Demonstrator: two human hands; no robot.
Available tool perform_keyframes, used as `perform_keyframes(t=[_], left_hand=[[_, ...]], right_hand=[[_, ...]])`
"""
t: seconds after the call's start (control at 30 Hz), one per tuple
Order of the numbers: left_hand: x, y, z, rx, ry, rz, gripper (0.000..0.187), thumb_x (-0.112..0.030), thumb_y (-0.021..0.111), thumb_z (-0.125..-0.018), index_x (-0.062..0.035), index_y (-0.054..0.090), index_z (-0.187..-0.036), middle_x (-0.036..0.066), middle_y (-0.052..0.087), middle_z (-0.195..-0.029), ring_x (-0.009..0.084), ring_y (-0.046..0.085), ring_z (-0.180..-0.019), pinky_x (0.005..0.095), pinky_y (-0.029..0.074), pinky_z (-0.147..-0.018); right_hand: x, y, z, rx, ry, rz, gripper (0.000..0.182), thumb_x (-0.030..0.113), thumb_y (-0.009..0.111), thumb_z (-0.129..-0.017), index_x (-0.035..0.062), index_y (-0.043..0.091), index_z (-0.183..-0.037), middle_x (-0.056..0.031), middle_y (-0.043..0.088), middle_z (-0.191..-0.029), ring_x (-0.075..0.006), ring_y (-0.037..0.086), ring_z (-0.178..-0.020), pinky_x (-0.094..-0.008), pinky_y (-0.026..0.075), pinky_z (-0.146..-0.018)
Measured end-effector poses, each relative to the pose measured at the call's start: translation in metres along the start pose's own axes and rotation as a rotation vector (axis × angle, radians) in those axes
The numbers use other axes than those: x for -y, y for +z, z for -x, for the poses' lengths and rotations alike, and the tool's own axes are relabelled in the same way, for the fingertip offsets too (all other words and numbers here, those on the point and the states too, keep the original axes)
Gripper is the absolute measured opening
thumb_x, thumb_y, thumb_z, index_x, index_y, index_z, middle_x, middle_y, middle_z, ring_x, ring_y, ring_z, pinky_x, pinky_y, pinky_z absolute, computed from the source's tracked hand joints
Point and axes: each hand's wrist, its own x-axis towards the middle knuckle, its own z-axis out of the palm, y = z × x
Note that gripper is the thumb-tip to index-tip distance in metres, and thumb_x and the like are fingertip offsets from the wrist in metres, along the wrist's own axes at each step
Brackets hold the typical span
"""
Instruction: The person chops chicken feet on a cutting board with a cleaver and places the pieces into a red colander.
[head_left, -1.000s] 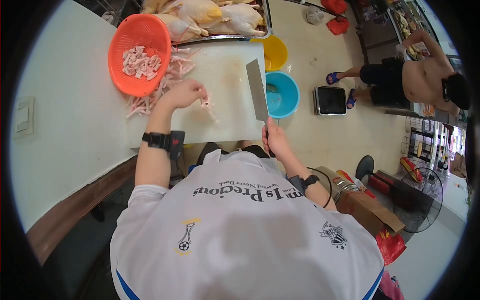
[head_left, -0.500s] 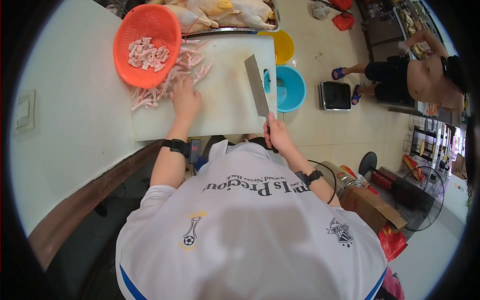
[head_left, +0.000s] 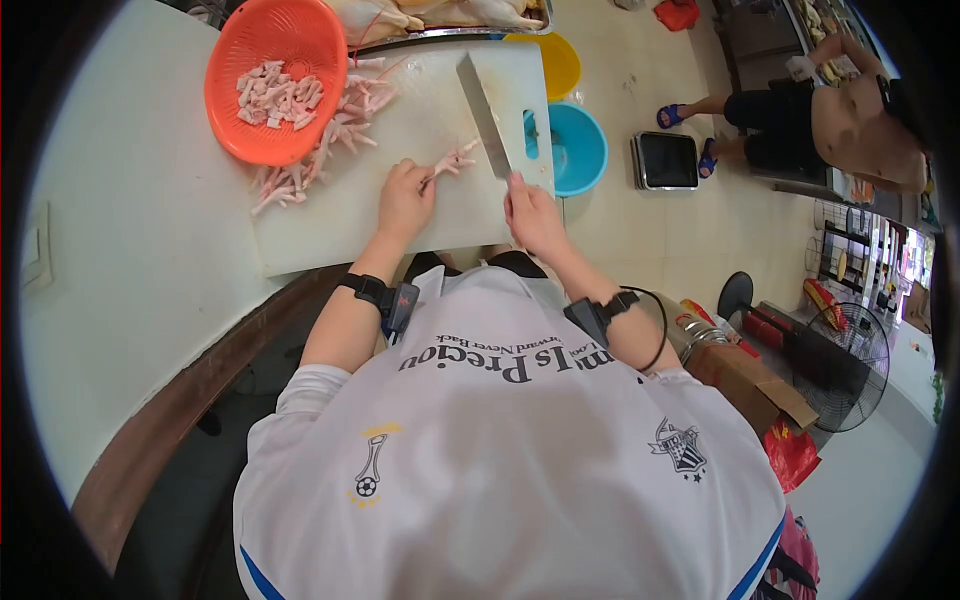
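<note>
On the white cutting board (head_left: 330,232), my left hand (head_left: 406,203) is closed around the leg end of a chicken foot (head_left: 456,159), whose toes point right. My right hand (head_left: 535,212) grips the handle of a cleaver (head_left: 484,115). The wide blade extends away from me over the board, just right of the toes. A pile of chicken feet (head_left: 345,130) lies on the board's left part. Beside and partly over the pile sits an orange colander (head_left: 222,110) with cut pale pieces (head_left: 278,97) inside.
Plucked whole birds (head_left: 480,12) lie in a metal tray at the back. Right of the board stand a yellow bucket (head_left: 563,66) and a blue basin (head_left: 592,150). Farther right a person (head_left: 840,125) stands near a black tray (head_left: 667,160) on the floor. A fan (head_left: 835,380) is at lower right.
My left hand has come away from the pile toward the board's middle with one chicken foot. My right hand has brought the cleaver left and farther over the board. The view has shifted slightly.
</note>
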Motion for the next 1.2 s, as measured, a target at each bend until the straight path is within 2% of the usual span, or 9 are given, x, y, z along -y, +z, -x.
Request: perform_keyframes(t=[0.23, 0.3, 0.4, 0.43, 0.5, 0.63, 0.7, 0.9, 1.2], left_hand=[[-0.004, -0.004, 0.000, 0.020, -0.089, 0.056, 0.009, -0.003, 0.071, -0.082, -0.0029, 0.071, -0.091, 0.012, 0.059, -0.084, 0.0337, 0.061, -0.084, 0.0433, 0.051, -0.073], [-0.001, -0.002, 0.002, -0.027, -0.031, 0.029, 0.009, -0.003, 0.071, -0.082, -0.0030, 0.071, -0.091, 0.012, 0.059, -0.083, 0.0336, 0.061, -0.083, 0.0434, 0.050, -0.073], [0.008, 0.003, 0.004, -0.094, -0.015, 0.013, 0.009, -0.003, 0.070, -0.081, -0.0031, 0.070, -0.089, 0.012, 0.058, -0.083, 0.0337, 0.061, -0.083, 0.0437, 0.050, -0.072], [0.008, 0.004, 0.004, -0.111, -0.064, 0.023, 0.008, -0.003, 0.071, -0.080, -0.0032, 0.070, -0.088, 0.012, 0.058, -0.083, 0.0338, 0.061, -0.083, 0.0438, 0.050, -0.072], [0.005, 0.003, 0.004, -0.097, -0.086, 0.023, 0.008, -0.003, 0.071, -0.080, -0.0031, 0.069, -0.088, 0.013, 0.058, -0.083, 0.0338, 0.061, -0.081, 0.0437, 0.051, -0.071], [-0.005, 0.011, 0.009, -0.099, -0.195, 0.174, 0.007, -0.005, 0.071, -0.080, -0.0030, 0.068, -0.087, 0.013, 0.058, -0.082, 0.0336, 0.062, -0.073, 0.0430, 0.051, -0.067], [-0.011, 0.011, 0.012, -0.077, -0.202, 0.112, 0.007, -0.005, 0.071, -0.080, -0.0030, 0.068, -0.087, 0.013, 0.058, -0.082, 0.0335, 0.062, -0.072, 0.0426, 0.051, -0.066], [-0.011, 0.016, 0.012, -0.134, -0.121, -0.001, 0.008, -0.007, 0.072, -0.083, -0.0014, 0.070, -0.089, 0.012, 0.060, -0.080, 0.0298, 0.064, -0.069, 0.0389, 0.051, -0.063], [0.002, 0.010, 0.018, -0.125, -0.155, 0.007, 0.005, -0.006, 0.068, -0.083, -0.0037, 0.067, -0.087, 0.012, 0.060, -0.086, 0.0337, 0.062, -0.076, 0.0426, 0.050, -0.067]], right_hand=[[0.036, 0.025, -0.046, -0.160, -0.358, -0.043, 0.068, 0.054, 0.033, -0.109, 0.0062, 0.051, -0.064, -0.0016, 0.047, -0.052, -0.0119, 0.051, -0.048, -0.0271, 0.039, -0.048], [0.002, 0.034, -0.056, -0.143, -0.044, 0.358, 0.072, 0.055, 0.038, -0.106, -0.0040, 0.062, -0.074, -0.0193, 0.063, -0.067, -0.0297, 0.065, -0.066, -0.0421, 0.051, -0.065], [-0.010, 0.020, -0.031, -0.121, 0.103, 0.303, 0.073, 0.056, 0.039, -0.106, -0.0058, 0.064, -0.076, -0.0240, 0.065, -0.071, -0.0350, 0.068, -0.072, -0.0440, 0.052, -0.071], [-0.014, 0.014, -0.018, -0.125, 0.105, 0.307, 0.073, 0.056, 0.039, -0.106, -0.0058, 0.064, -0.076, -0.0240, 0.065, -0.071, -0.0350, 0.068, -0.072, -0.0440, 0.052, -0.071], [-0.016, 0.007, 0.003, -0.078, 0.136, 0.145, 0.068, 0.056, 0.037, -0.107, 0.0036, 0.051, -0.066, -0.0027, 0.046, -0.053, -0.0155, 0.040, -0.036, -0.0348, 0.036, -0.039], [0.001, 0.012, 0.013, -0.078, 0.097, 0.036, 0.067, 0.054, 0.037, -0.108, 0.0034, 0.051, -0.066, -0.0019, 0.045, -0.053, -0.0155, 0.044, -0.040, -0.0345, 0.037, -0.041], [0.016, 0.030, 0.007, -0.169, -0.140, -0.017, 0.067, 0.052, 0.038, -0.108, 0.0031, 0.052, -0.065, -0.0035, 0.048, -0.054, -0.0162, 0.048, -0.044, -0.0347, 0.038, -0.045], [-0.020, 0.068, -0.035, -0.306, -0.136, 0.339, 0.070, 0.052, 0.039, -0.108, 0.0016, 0.054, -0.062, -0.0077, 0.050, -0.052, -0.0203, 0.051, -0.047, -0.0390, 0.041, -0.048], [-0.038, 0.035, 0.029, -0.135, 0.143, 0.127, 0.071, 0.057, 0.035, -0.107, 0.0052, 0.053, -0.063, -0.0022, 0.048, -0.052, -0.0142, 0.045, -0.041, -0.0336, 0.036, -0.040]])
